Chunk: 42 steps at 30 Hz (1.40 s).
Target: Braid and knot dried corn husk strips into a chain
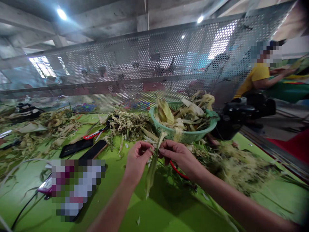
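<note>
A long green corn husk (151, 174) hangs between my two hands over the green table, its lower end pointing down. My left hand (139, 158) pinches it from the left near its upper part. On the other side my right hand (175, 154) pinches the same husk, fingertips close to those of the left. Behind the hands, a light green basket (188, 136) holds pale husks. A red loop (178, 171), like a scissor handle, shows partly beneath my right hand.
Dried husk scraps (130, 124) and corn silk (241, 167) cover parts of the green table (135, 212). Red-handled scissors (93, 134), a black phone (76, 147) and cables lie left. A perforated metal screen (135, 77) stands behind; a person in yellow (259, 75) sits at right.
</note>
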Motion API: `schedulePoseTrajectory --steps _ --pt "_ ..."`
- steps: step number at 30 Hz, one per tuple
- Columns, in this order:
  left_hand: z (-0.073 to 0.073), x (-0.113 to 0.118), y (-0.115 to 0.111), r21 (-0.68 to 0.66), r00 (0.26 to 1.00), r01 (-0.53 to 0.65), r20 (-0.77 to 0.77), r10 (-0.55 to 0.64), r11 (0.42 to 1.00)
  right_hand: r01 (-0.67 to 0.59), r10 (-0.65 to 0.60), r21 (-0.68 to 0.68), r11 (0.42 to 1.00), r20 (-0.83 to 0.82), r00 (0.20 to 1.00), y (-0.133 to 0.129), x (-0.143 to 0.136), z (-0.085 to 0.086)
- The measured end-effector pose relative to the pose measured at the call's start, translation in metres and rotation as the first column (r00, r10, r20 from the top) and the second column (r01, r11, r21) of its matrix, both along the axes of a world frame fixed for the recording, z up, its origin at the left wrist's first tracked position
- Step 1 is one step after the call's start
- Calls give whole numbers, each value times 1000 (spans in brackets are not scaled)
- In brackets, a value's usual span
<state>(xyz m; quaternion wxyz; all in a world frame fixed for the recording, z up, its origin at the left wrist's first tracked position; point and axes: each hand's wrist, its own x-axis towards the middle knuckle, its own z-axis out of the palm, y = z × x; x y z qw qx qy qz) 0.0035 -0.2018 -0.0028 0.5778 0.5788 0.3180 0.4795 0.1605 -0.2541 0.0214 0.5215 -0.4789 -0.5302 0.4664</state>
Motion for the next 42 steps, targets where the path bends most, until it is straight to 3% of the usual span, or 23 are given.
schedulePoseTrajectory --steps 6,14,18,21,25,29,38,42 --pt "8 -1 -6 29 983 105 147 -108 994 34 -33 -27 999 8 999 0 1 1" --pt "7 -3 -2 106 993 114 -28 -112 988 109 -112 46 993 66 992 0 -2 -5" --pt "7 -5 0 85 994 102 -32 -100 991 132 -136 52 990 64 989 2 -3 -5" --pt "5 -6 3 74 993 105 -55 -101 992 134 -152 118 984 168 974 1 -2 -8" --pt "-1 -5 7 102 988 110 -118 -98 989 138 -243 279 950 385 890 -3 1 -10" --pt "-5 -3 8 134 988 90 -133 -72 987 149 -324 382 912 448 833 -5 2 -9" --pt "1 -3 3 202 960 151 -265 -94 968 193 -267 207 959 439 858 -2 3 -6" --pt "1 -2 1 218 949 143 -305 -72 965 182 -264 214 960 471 842 -3 2 -5"
